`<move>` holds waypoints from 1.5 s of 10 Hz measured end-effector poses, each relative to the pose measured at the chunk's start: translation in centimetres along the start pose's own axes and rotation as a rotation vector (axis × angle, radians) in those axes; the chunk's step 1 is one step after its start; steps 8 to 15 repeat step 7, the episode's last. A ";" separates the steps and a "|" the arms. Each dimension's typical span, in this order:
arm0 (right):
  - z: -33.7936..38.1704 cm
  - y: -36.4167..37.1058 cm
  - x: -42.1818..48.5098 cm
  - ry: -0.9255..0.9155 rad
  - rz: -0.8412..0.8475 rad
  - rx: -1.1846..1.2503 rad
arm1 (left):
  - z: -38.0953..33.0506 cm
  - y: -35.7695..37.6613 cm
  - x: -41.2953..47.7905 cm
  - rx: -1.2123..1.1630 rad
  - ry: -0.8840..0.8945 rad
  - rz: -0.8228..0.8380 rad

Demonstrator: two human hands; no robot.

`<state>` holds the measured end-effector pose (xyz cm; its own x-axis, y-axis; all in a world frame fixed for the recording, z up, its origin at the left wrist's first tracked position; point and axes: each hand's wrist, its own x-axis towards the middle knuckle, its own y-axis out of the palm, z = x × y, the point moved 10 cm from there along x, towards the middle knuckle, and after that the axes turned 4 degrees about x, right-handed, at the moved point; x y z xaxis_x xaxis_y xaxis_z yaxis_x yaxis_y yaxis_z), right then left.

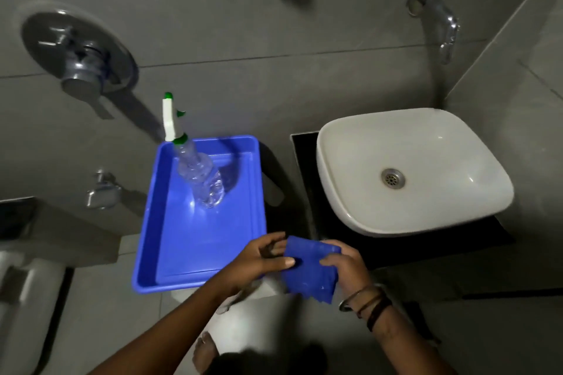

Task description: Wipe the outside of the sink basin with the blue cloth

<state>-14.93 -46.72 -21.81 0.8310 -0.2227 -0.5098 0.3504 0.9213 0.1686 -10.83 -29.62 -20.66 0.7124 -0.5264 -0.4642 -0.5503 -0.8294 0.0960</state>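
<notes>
A white sink basin (pixel 359 198) with a metal drain sits on a black counter at the right of the head view. Below its front left corner I hold the folded blue cloth (pixel 307 271) with both hands. My left hand (pixel 259 259) pinches the cloth's left edge. My right hand (pixel 347 265) grips its right side, with bangles on the wrist. The cloth hangs in the air, apart from the basin.
A blue plastic tray (pixel 170 240) left of the sink holds a clear spray bottle (pixel 198 173) with a white and green trigger. A wall tap (pixel 444 24) hangs above the basin. A shower mixer (pixel 79 55) is on the wall, a toilet (pixel 24 298) at far left.
</notes>
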 end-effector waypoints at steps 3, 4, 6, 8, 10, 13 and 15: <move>-4.2 17.1 4.0 0.218 0.069 -0.130 | 4.5 -16.5 -4.9 -0.003 -0.167 -0.389; -6.1 21.9 5.5 0.174 0.021 -0.399 | 7.3 -21.8 -5.7 0.011 -0.249 -0.547; -5.8 23.5 6.0 -0.027 -0.001 -1.023 | 6.1 -22.4 -4.5 0.656 -0.343 -0.605; -2.5 25.0 4.5 -0.278 -0.063 -1.215 | 2.4 -23.9 -5.3 0.903 -0.215 -0.666; -2.5 25.0 4.5 -0.278 -0.063 -1.215 | 2.4 -23.9 -5.3 0.903 -0.215 -0.666; -2.5 25.0 4.5 -0.278 -0.063 -1.215 | 2.4 -23.9 -5.3 0.903 -0.215 -0.666; -2.5 25.0 4.5 -0.278 -0.063 -1.215 | 2.4 -23.9 -5.3 0.903 -0.215 -0.666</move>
